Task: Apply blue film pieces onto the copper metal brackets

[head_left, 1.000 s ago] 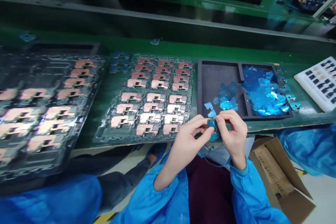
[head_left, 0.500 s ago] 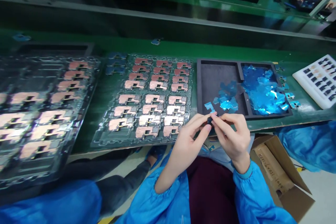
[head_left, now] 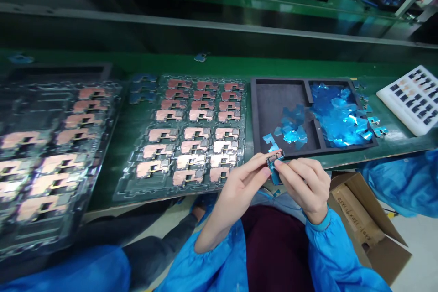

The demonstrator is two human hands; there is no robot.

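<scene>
A small circuit board (head_left: 275, 159) with a blue face is held up between my two hands, over the front edge of the table. My left hand (head_left: 242, 185) pinches its left side between thumb and fingers. On the board's right side, my right hand (head_left: 306, 187) has its thumb and fingertips closed; part of the board is hidden behind them. Just beyond the board, a piece of blue film (head_left: 269, 139) lies at the near edge of a black divided tray (head_left: 278, 93). More blue film pieces (head_left: 294, 131) lie in that compartment, and a large pile of blue film (head_left: 342, 116) fills the right one.
Left of the black tray, a clear plastic tray (head_left: 126, 182) bears rows of copper-faced boards; another clear tray (head_left: 51, 230) stands farther left. A white block with dark parts (head_left: 410, 100) is at the right. Below the table sits an open cardboard box (head_left: 383, 255). Co-workers sit across.
The board between my fingers has turned from edge-on, showing dark, to showing its face and blue part. Both hands stay near the tray's front edge; the view has shifted slightly.
</scene>
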